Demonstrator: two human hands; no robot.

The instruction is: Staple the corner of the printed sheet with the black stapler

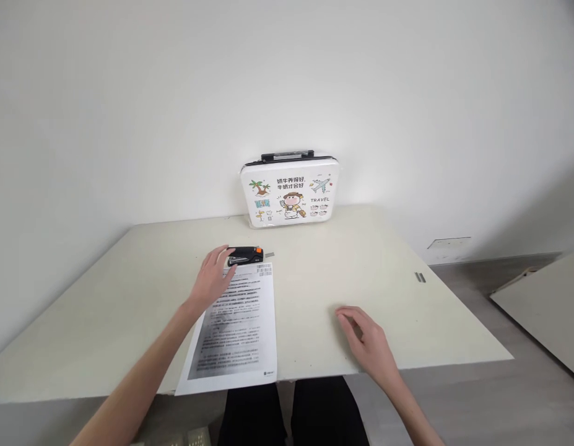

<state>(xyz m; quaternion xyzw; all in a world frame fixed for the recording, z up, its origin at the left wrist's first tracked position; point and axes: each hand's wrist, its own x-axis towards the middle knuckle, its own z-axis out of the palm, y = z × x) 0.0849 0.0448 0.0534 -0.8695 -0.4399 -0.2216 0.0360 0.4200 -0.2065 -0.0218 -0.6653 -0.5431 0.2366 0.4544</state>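
Note:
A black stapler (244, 254) with an orange part at its right end lies just beyond the top edge of a printed sheet of paper (240, 328). My left hand (213, 277) reaches over the sheet's upper left, fingers and thumb apart around the stapler's left end; whether they touch it is hard to see. Close to the table's front edge, my right hand (366, 339) hovers or rests with its fingers curled and the thumb tip against the forefinger. Nothing shows in that pinch. A short strip of staples (269, 254) lies just right of the stapler.
A white cartoon-printed case (291, 193) with a black handle leans against the wall at the back of the pale table (314, 272). Two more staple strips (420, 277) lie near the right edge. A wall plate (449, 243) sits low on the wall beyond.

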